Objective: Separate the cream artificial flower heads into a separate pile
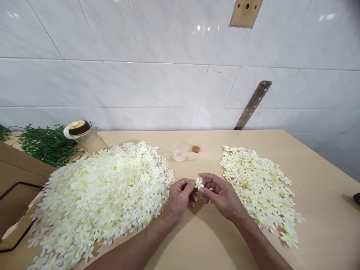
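A single small white artificial flower (199, 183) with a pale yellow centre is held up between my two hands, a little above the table. My left hand (181, 197) pinches it at its left side with thumb and forefinger, the other fingers curled under. From the right, my right hand (222, 195) has its thumb at the flower's lower edge and its fingers bent around behind. To the left lies a large heap of loose white flowers (112, 191). A flatter, smaller spread of similar flowers (258, 183) lies at the right, beside my right forearm.
Beyond my hands stand a small clear plastic cup (179, 154) and a round orange-brown disc (196, 149). A lidded bottle (87, 137), green artificial foliage (46, 144) and a cardboard box (19, 180) are at left. A metal bracket (253, 105) leans up the tiled wall (157, 86) behind the table (317, 195).
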`<action>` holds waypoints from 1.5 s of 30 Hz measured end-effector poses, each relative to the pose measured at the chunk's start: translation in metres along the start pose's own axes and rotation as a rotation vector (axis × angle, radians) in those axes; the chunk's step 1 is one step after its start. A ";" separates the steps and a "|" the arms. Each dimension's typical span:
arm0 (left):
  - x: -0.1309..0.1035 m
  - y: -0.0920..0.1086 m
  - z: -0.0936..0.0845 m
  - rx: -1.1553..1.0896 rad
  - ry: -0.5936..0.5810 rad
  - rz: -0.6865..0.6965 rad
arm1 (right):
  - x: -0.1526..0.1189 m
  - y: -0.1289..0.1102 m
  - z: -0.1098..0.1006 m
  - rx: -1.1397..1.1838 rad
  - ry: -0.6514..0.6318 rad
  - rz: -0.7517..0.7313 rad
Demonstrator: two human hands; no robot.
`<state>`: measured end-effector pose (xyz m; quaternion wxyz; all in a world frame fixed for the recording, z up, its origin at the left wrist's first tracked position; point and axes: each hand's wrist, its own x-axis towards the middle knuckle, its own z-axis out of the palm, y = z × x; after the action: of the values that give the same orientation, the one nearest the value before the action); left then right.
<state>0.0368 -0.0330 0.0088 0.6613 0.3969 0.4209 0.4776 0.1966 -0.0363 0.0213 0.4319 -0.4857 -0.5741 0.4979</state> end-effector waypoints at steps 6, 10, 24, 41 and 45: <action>0.003 0.000 -0.002 -0.067 -0.031 -0.038 | 0.000 0.004 0.002 -0.336 0.025 -0.175; 0.005 -0.003 -0.004 -0.064 -0.068 -0.043 | 0.002 0.005 0.002 -0.463 0.031 -0.234; 0.002 -0.012 0.000 0.129 0.074 0.133 | 0.000 0.005 0.002 -0.534 0.077 -0.241; 0.003 -0.006 -0.012 0.467 0.016 0.478 | 0.001 0.004 -0.004 -0.239 0.011 -0.083; 0.003 -0.006 -0.011 0.532 0.014 0.511 | 0.000 0.001 -0.003 -0.234 0.004 -0.091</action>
<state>0.0288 -0.0300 -0.0006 0.3915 0.6438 0.4223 0.5039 0.1995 -0.0354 0.0204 0.3957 -0.5071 -0.6490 0.4063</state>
